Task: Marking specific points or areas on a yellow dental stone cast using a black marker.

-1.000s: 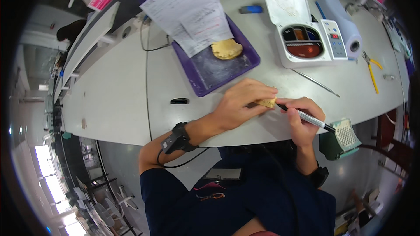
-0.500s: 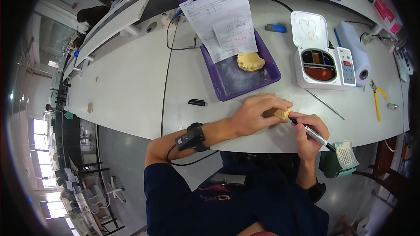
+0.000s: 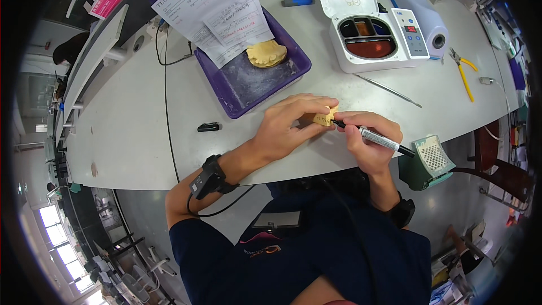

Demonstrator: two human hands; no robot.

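My left hand is closed around a small yellow plaster dental model, which has dark handwriting on its side. In my right hand is a black-and-white marker pen, gripped like a writing tool, with its dark tip at the model's edge. Whether the tip touches the plaster is too small to tell. The black pen cap lies on the table left of my hands. Beyond them, a second yellow dental model rests in a purple tray, partly beside printed sheets.
A white wax heater with raised lid stands at the back right, beside a pale blue device. A metal carving tool, yellow-handled pliers and a blue object lie about. A green perforated box is at the table's front edge.
The view has shifted, so the table and everything on it appear further left and higher. My hands keep the same hold on the model and the marker, with the tip still at the model.
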